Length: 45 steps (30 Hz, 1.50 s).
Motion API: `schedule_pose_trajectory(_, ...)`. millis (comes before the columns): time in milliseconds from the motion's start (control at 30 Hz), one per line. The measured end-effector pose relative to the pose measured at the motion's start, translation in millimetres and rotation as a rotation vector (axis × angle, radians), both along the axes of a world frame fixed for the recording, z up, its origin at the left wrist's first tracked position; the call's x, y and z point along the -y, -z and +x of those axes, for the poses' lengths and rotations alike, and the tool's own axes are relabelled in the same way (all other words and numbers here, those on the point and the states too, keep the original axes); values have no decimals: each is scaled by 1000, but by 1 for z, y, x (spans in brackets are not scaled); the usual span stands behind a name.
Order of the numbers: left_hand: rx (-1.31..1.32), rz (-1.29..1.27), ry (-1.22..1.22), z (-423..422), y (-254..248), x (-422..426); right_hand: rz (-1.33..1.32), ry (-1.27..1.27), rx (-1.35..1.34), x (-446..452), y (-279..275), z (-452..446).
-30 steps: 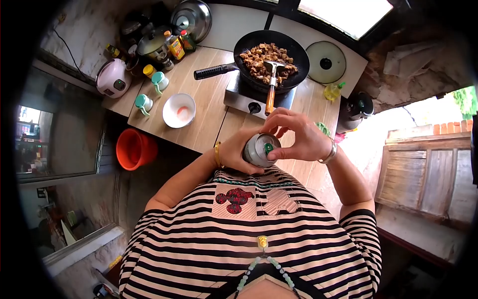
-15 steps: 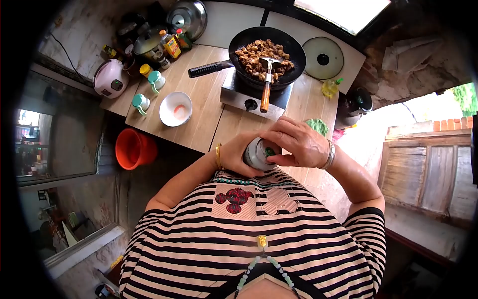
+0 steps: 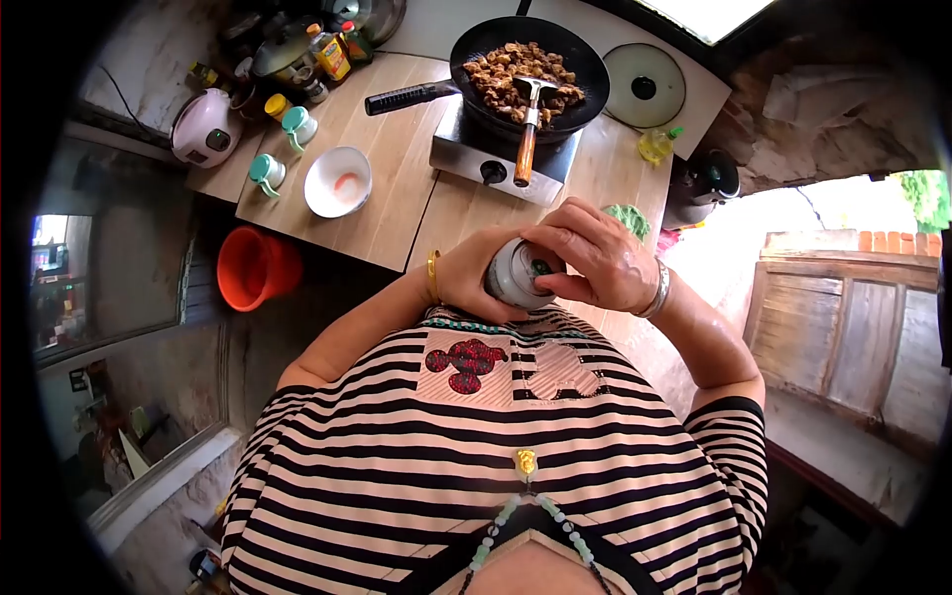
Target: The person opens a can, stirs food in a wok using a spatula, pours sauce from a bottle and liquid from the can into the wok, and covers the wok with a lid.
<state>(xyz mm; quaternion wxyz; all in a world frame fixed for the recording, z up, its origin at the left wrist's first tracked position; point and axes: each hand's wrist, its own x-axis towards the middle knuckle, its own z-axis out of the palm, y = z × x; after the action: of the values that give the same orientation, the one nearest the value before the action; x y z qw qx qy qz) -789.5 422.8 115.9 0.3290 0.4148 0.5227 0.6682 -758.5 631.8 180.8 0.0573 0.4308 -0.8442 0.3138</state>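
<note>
Close in front of my chest, my left hand [image 3: 471,268] is wrapped around a silver drinks can [image 3: 510,284]. Its top faces up toward me and carries a green pull tab [image 3: 540,268]. My right hand [image 3: 595,263] grips the top of the can, its thumb at the tab and its fingers curled over the far rim. Whether the can's mouth is open, I cannot make out. Beyond my hands, a black wok [image 3: 585,69] of browned meat pieces [image 3: 501,74] sits on a silver stove [image 3: 456,149]. A spatula [image 3: 527,149] with a wooden handle rests in the wok.
Left of the stove are a white bowl [image 3: 319,188], two green-lidded jars [image 3: 268,174] and sauce bottles [image 3: 330,55]. A glass lid [image 3: 659,74] and a small oil bottle [image 3: 654,147] stand to the right. A red bucket [image 3: 238,278] is below the table's left edge.
The view has shifted slightly, so the table and wok sit higher in it. Both hands keep hold of the can, with the right thumb still at the tab.
</note>
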Motion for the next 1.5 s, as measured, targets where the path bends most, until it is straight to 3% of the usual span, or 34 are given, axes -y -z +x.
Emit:
schedule_pose_trajectory(1267, -68, 78, 68, -58, -3, 91, -89, 212, 47, 105, -7, -31)
schedule_pose_trajectory(1433, 119, -18, 105, -52, 11, 97, -67, 291, 71, 102, 1, -25)
schedule_pose_trajectory(1500, 54, -40, 52, -50, 8, 97, -66, 318, 151, 103, -1, -21)
